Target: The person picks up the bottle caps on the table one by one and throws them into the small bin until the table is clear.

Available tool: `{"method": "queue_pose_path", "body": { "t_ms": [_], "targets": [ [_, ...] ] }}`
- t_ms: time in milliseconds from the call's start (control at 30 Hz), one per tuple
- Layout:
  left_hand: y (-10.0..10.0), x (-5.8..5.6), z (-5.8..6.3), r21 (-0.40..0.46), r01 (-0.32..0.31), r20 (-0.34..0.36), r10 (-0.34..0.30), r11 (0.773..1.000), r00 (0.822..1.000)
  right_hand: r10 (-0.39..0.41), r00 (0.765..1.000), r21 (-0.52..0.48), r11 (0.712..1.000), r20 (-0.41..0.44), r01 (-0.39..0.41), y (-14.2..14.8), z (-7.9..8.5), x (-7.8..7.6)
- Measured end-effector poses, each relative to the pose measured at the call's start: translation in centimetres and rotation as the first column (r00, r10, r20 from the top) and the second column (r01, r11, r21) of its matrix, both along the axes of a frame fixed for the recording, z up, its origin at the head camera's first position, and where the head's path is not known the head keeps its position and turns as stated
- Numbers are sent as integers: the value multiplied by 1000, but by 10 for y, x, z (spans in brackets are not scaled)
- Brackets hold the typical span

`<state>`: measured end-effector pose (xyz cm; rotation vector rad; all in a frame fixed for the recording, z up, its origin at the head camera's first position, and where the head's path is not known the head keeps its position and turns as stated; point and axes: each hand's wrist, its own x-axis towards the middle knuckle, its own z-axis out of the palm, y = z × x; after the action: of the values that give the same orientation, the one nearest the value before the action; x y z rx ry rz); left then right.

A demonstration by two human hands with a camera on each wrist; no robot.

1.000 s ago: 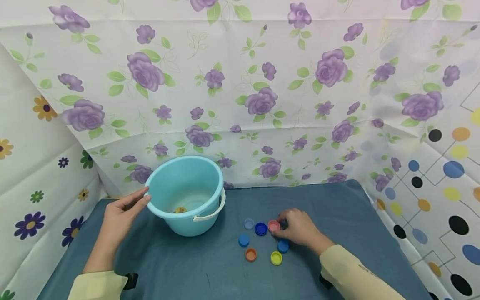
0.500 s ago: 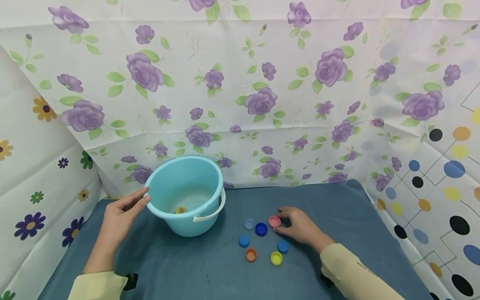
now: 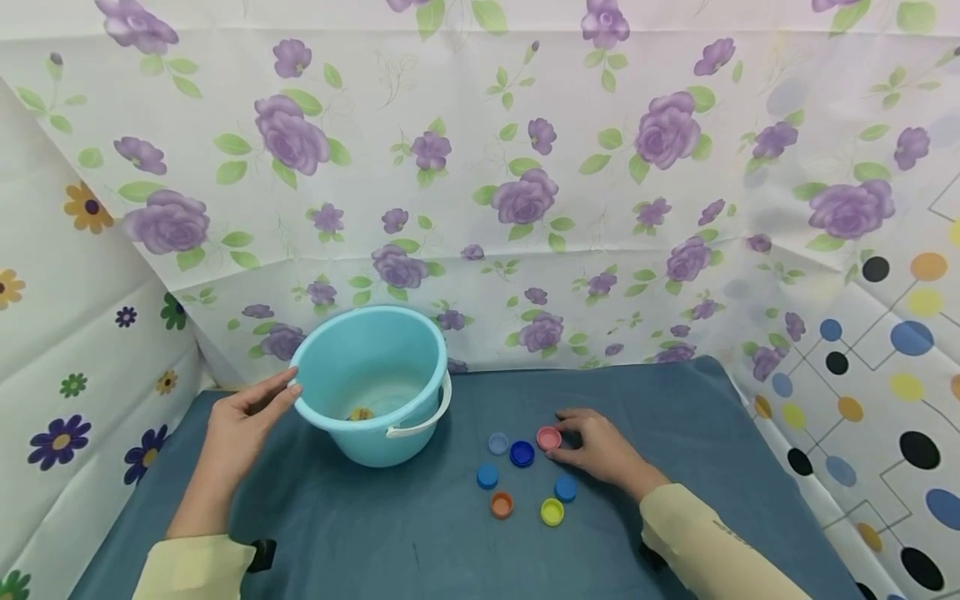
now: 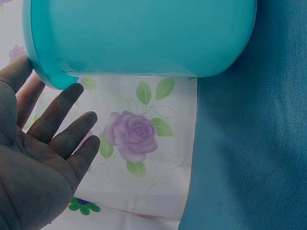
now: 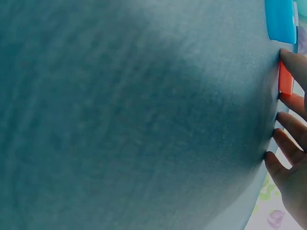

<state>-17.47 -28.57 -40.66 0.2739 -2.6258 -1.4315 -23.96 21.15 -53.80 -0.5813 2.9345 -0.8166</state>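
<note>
My right hand [image 3: 600, 450] pinches a pink bottle cap [image 3: 548, 438] between thumb and forefinger, low over the blue cloth. In the right wrist view the cap [image 5: 286, 79] shows red-orange on edge, a fingertip at either end, with the other fingertips down at the cloth. Around it lie a dark blue cap [image 3: 522, 453], a pale translucent cap [image 3: 498, 443], an orange cap [image 3: 502, 504] and a yellow cap [image 3: 552, 512]. My left hand [image 3: 243, 433] holds the left rim of a light blue bucket [image 3: 378, 446] with thumb and forefinger; its remaining fingers [image 4: 72, 134] are spread.
Two more blue caps, one on the left [image 3: 487, 476] and one on the right [image 3: 566, 487], lie in the group. Inside the bucket is a small yellow item [image 3: 361, 413]. Its white handle [image 3: 423, 417] hangs on the right. A flowered sheet [image 3: 465, 167] rises behind the cloth.
The right hand has shifted the pink cap slightly away from me, widening its gap from the dark blue cap. The left hand stays at the bucket rim.
</note>
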Motion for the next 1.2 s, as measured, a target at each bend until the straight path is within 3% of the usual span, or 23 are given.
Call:
{"method": "queue_pose_path", "body": {
  "t_ms": [300,433,700,1200],
  "targets": [
    [0,-1,2,5,-2,0,2,1000,1000,1,1000,-34,999,6,-1,0,2,-8],
    [0,-1,2,0,3,1,-3,1000,1000,7,1000,-77,997,14,-6,-3,10,-13],
    [-2,0,1,0,13,2,-13,1000,1000,-16,1000,-114,993,8,16,-19,43,-22],
    [-2,-1,-1,5,14,-9,-14,1000,1000,56,995,-155,985,-87,-69,-64,113,-31]
  ]
}}
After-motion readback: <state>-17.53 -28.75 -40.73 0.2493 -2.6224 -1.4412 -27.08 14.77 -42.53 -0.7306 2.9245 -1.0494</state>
